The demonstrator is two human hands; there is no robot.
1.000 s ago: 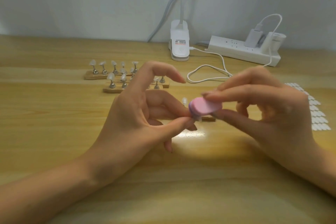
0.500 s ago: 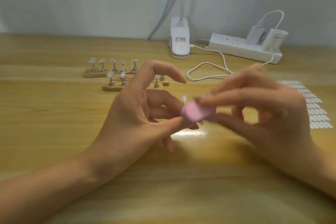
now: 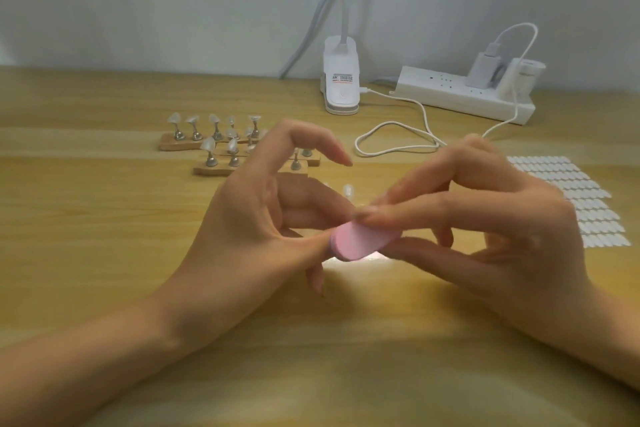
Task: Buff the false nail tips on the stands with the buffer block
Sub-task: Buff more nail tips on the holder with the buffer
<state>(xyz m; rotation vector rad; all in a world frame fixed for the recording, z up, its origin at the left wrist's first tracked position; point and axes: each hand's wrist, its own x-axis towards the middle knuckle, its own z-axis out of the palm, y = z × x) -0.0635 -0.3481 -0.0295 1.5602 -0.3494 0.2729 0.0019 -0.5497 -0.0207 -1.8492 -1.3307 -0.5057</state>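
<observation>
Head view: right hand pinches the pink buffer block; left hand curls just left, touching it, grip I cannot tell.

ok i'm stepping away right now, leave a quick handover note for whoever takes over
Right hand: pinches the pink buffer between fingertips and thumb.
Left hand: thumb tip against the buffer's end, fingers curled; anything it holds is hidden behind the buffer.
Stands: two wooden ones with tips at back left, no hand on them. A lone tip shows just behind the hands.
Done: can't tell which tips are buffed.
Left: buff the tips on the stands.
</observation>
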